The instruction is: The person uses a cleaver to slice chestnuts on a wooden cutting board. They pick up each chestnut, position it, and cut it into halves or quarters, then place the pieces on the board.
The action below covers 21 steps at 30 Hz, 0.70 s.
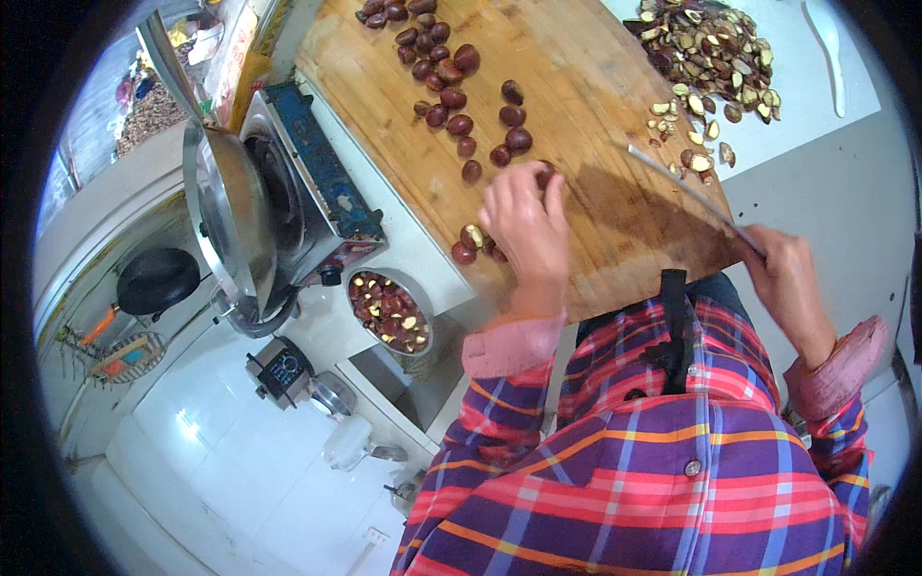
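My left hand (529, 223) is over the wooden cutting board (576, 86), with a whole brown chestnut (545, 174) between thumb and fingers. In my right hand (781, 277), by the board's near right corner, is the handle of a knife (695, 194). Its blade is seen nearly edge-on and points away over the board, apart from the chestnut. Several whole chestnuts (459, 124) lie in a loose trail across the board. Beside my left wrist sits a chestnut with a pale cut face (472, 236); some others there are partly hidden by the hand.
Cut chestnut pieces form a pile (709, 54) on a white sheet at the upper right, with a white plastic spoon (828, 57) beyond. Left of the board are a metal bowl (430, 331) of cut chestnuts, a gas stove (317, 158) and a tilted metal wok (230, 209).
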Each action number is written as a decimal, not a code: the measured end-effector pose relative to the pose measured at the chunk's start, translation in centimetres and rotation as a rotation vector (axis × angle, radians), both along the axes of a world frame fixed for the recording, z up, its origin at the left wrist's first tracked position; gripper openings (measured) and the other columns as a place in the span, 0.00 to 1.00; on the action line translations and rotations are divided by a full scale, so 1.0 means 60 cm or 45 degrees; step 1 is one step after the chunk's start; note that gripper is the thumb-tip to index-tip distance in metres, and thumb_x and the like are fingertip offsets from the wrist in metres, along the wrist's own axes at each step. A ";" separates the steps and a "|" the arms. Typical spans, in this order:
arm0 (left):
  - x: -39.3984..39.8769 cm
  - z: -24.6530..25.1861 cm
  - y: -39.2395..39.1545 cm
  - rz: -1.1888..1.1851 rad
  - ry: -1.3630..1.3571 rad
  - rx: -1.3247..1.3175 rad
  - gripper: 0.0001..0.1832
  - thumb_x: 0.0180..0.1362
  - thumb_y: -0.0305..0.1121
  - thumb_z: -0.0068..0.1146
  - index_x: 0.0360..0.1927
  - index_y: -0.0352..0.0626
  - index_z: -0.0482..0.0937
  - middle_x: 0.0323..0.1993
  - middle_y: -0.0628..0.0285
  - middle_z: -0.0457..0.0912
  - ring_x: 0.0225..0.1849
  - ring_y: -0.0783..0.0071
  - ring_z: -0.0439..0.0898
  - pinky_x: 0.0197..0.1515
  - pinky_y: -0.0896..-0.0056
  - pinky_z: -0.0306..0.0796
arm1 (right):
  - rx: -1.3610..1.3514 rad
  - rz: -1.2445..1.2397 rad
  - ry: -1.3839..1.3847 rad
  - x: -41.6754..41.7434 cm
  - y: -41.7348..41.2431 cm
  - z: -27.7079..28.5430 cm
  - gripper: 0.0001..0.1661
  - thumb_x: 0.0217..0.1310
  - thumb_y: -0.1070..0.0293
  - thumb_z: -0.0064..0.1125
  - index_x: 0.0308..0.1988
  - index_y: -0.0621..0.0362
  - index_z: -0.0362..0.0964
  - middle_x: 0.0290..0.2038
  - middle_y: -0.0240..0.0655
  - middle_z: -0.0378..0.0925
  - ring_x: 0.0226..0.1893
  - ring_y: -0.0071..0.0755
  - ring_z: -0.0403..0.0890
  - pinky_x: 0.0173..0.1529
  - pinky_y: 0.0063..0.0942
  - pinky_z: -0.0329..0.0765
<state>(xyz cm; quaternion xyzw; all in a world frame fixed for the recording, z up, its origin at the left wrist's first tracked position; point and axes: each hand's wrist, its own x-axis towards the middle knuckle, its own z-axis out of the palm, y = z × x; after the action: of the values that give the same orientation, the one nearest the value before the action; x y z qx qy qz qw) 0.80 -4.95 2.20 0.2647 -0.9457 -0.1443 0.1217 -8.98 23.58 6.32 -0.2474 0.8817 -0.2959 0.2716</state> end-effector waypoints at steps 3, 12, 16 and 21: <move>0.013 -0.006 0.060 -0.290 0.160 0.271 0.11 0.52 0.26 0.67 0.39 0.43 0.80 0.41 0.58 0.83 0.44 0.57 0.79 0.49 0.57 0.70 | 0.064 0.000 -0.034 0.035 0.027 0.010 0.07 0.55 0.76 0.63 0.37 0.63 0.79 0.28 0.53 0.77 0.30 0.60 0.81 0.34 0.45 0.77; 0.052 -0.009 0.151 -0.386 0.218 0.600 0.11 0.54 0.20 0.66 0.41 0.40 0.80 0.48 0.54 0.81 0.49 0.55 0.80 0.53 0.61 0.75 | 0.176 -0.163 -0.083 0.088 0.087 0.018 0.09 0.54 0.78 0.62 0.39 0.62 0.78 0.29 0.52 0.80 0.30 0.59 0.82 0.35 0.44 0.78; 0.079 -0.028 0.156 -0.251 0.194 0.715 0.14 0.55 0.21 0.68 0.44 0.38 0.80 0.51 0.52 0.77 0.49 0.62 0.80 0.46 0.71 0.81 | 0.235 -0.111 -0.015 0.089 0.099 0.028 0.16 0.48 0.82 0.59 0.42 0.61 0.77 0.31 0.51 0.80 0.31 0.59 0.82 0.34 0.44 0.78; 0.058 -0.011 0.164 -0.227 0.085 0.628 0.17 0.53 0.24 0.69 0.47 0.38 0.81 0.49 0.53 0.79 0.49 0.58 0.80 0.51 0.65 0.76 | 0.377 0.133 0.187 0.077 0.106 0.043 0.21 0.46 0.81 0.58 0.46 0.64 0.76 0.31 0.47 0.80 0.28 0.54 0.82 0.33 0.43 0.78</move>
<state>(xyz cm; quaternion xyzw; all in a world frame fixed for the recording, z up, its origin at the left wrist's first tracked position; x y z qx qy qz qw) 4.28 4.87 1.53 0.1969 -0.8971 -0.3891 0.0713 -4.37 29.96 8.88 -0.2712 0.9190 -0.1296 0.2550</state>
